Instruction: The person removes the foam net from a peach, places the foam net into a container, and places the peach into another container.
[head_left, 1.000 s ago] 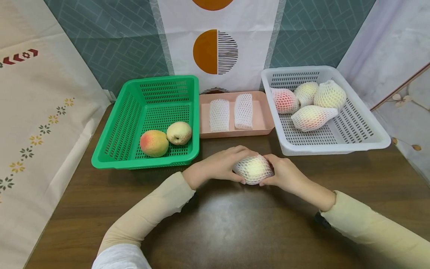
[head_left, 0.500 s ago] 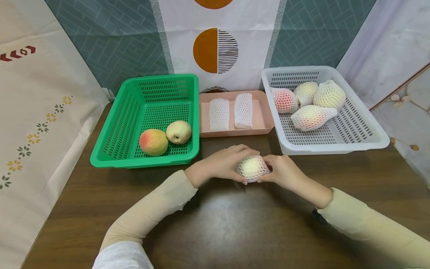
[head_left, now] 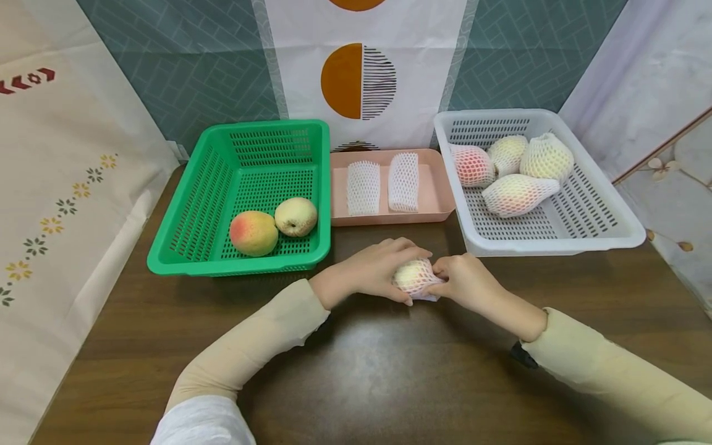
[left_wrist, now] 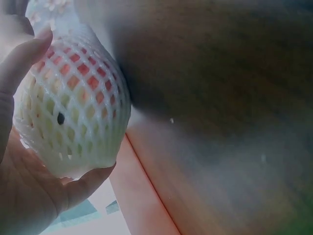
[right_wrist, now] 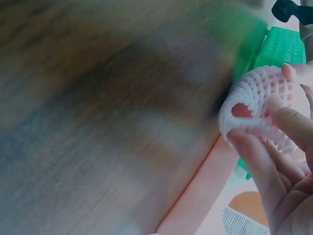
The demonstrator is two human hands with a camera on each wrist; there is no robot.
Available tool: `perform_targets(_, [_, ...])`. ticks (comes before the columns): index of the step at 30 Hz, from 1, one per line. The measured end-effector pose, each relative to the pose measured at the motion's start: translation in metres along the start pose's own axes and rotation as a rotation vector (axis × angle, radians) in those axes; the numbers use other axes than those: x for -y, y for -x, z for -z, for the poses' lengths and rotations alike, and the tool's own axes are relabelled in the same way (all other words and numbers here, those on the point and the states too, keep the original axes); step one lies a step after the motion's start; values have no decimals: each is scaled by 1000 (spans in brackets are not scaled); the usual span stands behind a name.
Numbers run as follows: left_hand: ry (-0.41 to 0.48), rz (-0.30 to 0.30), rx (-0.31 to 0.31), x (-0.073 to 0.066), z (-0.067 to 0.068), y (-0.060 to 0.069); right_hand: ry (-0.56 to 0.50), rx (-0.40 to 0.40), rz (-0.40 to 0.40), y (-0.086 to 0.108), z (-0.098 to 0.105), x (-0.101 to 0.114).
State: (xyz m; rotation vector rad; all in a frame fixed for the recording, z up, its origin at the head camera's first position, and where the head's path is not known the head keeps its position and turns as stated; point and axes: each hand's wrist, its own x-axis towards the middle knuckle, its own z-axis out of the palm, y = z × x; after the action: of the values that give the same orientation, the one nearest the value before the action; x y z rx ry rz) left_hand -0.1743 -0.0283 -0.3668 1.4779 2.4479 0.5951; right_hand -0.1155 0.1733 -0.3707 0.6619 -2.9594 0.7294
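Observation:
Between the two hands, over the brown table, is a fruit in a white foam net (head_left: pixel 413 277), yellowish with some red showing through the mesh. My left hand (head_left: pixel 381 270) grips its left side, thumb and fingers around the netted fruit (left_wrist: pixel 73 107). At the right end my right hand (head_left: pixel 468 283) pinches the net's edge. In the right wrist view, the netted fruit (right_wrist: pixel 266 83) has an opening at the net's end with red skin visible inside, and the right thumb and fingers (right_wrist: pixel 254 156) hold the rim.
A green basket (head_left: pixel 233 267) at the left holds two bare fruits. The pink tray (head_left: pixel 434 185) at the back centre bears two flat foam nets (head_left: pixel 364 188). At the right, a white basket (head_left: pixel 556 244) contains several netted fruits (head_left: pixel 517 194).
My right hand's fingers have drawn closer together at the net's end and moved slightly left. More red shows through the mesh. My left hand keeps its grip, shifted slightly right.

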Motion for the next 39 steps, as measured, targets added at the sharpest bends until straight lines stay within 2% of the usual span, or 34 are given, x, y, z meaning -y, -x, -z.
perform_targets(5, [16,23,6,1,1,1,-50,22,-1,0,2,-2])
perform_targets(10, [44,38,9,2,1,3,-77,32,30,1,3,-10])
perform_targets(15, [55,36,-21,5,4,7,-127,38,71,1,4,-21])
perform_targets(21, [56,84,-47,8,12,18,-147,81,67,0,7,-29])
perform_targets(27, [96,125,-75,14,11,32,-126,79,87,0,7,-33])
perform_targets(31, [142,100,-165,19,6,42,-65,53,129,4,4,-37])
perform_targets(36, [212,5,-334,24,-1,48,-45,28,164,7,2,-39])
perform_targets(39, [241,-21,-384,23,-4,48,-44,29,158,7,1,-38])
